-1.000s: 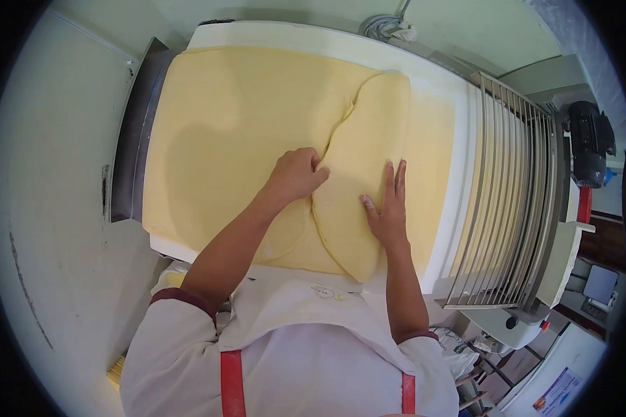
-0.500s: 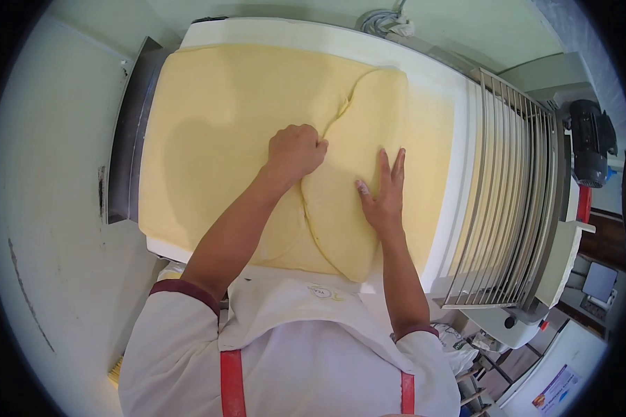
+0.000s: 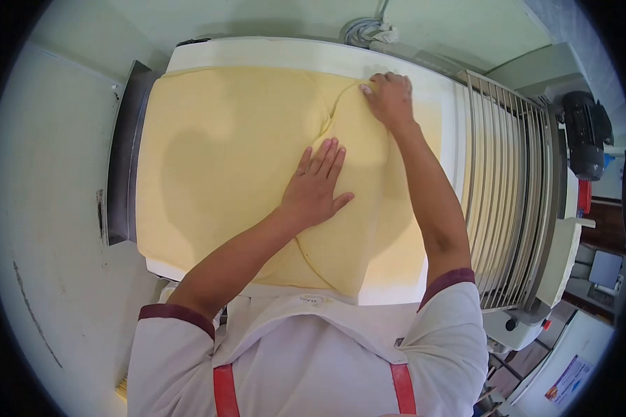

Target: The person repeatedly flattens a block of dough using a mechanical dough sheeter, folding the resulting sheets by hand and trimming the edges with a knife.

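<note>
In the head view, a big yellow sheet [image 3: 222, 139], which looks like soft dough, lies flat on a white top [image 3: 278, 53]; its right side is folded over into a flap [image 3: 363, 163], and a wavy edge runs down where the flap ends; a bit of that edge is bumpy, just past the left fingertips. The left hand [image 3: 313, 192] is open and flat, fingers a bit apart, pressing on the sheet near that edge and holding nothing; the right hand [image 3: 391, 96] is at the far corner of the flap with its fingers bent; I can't tell if it pinches the corner or just touches it. Metal bars [image 3: 528, 194] stand to the right.

I think this is the part where the fold gets put neat and flat; the next move calls for soft, slow hands, so the corner sits straight and the thin edge doesn't rip.
</note>
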